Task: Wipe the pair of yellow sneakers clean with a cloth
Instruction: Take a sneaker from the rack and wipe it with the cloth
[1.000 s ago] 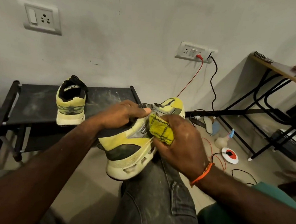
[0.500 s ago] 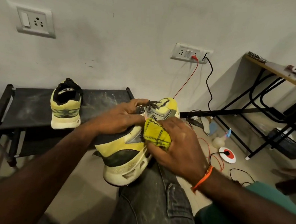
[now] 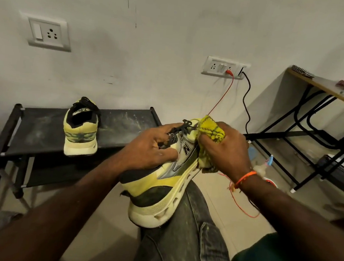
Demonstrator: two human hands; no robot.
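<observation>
Head view: left hand (image 3: pixel 153 147) clamps the yellow sneaker (image 3: pixel 163 182) on the near knee, fingers through the laces, while right hand (image 3: pixel 224 148), grip closed on the yellow cloth (image 3: pixel 210 131), works the far toe side. Looks mid-job: heel still smudged. Second sneaker (image 3: pixel 80 130) waits on the dusty black rack (image 3: pixel 37 129), far left. No containers in sight.

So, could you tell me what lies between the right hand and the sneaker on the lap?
In the head view, the yellow cloth lies between the right hand and the sneaker.
</observation>
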